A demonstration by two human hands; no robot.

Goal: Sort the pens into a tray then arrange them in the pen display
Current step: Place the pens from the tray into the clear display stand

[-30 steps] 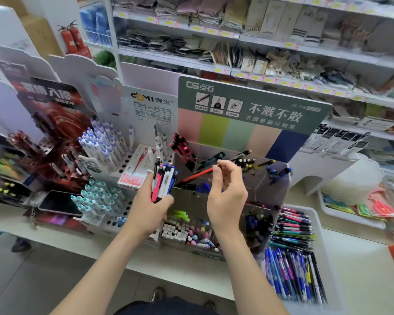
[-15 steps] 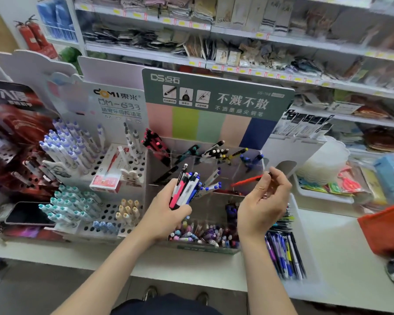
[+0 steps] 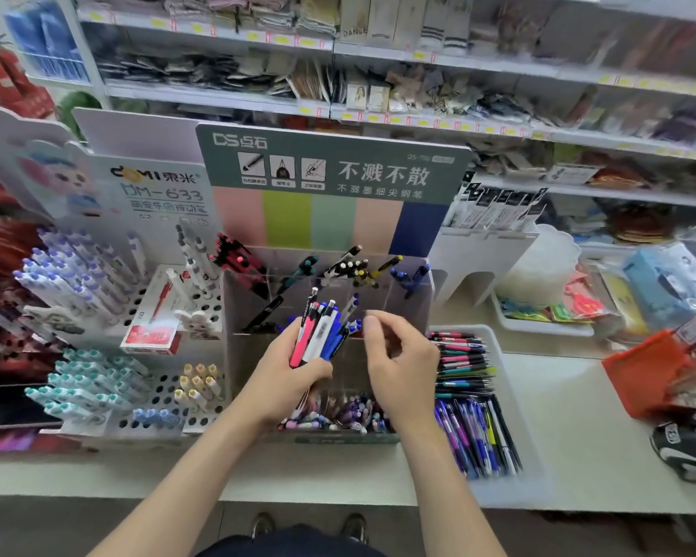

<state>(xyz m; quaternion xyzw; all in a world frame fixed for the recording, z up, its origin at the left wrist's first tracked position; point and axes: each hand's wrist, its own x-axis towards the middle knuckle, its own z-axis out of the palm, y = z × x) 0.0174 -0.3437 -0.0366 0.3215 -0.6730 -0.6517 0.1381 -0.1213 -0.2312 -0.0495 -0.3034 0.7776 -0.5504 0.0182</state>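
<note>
While sorting, judged midway: left hand (image 3: 284,379) clamped on pink, white and blue pens (image 3: 316,335); right hand (image 3: 402,355) fingers (image 3: 378,335) loosely apart, empty; white plastic tray (image 3: 519,416), right, part-filled; clear acrylic pen display (image 3: 378,299) unarranged.

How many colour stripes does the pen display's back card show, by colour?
Pink stripe: 1
Lime stripe: 1
Mint stripe: 1
Peach stripe: 1
Navy stripe: 1
Total: 5

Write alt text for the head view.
A person's left hand grips a bundle of pens over a clear pen display, while the right hand, fingers curled, is close beside the bundle. A white tray of sorted pens lies to the right.
</note>
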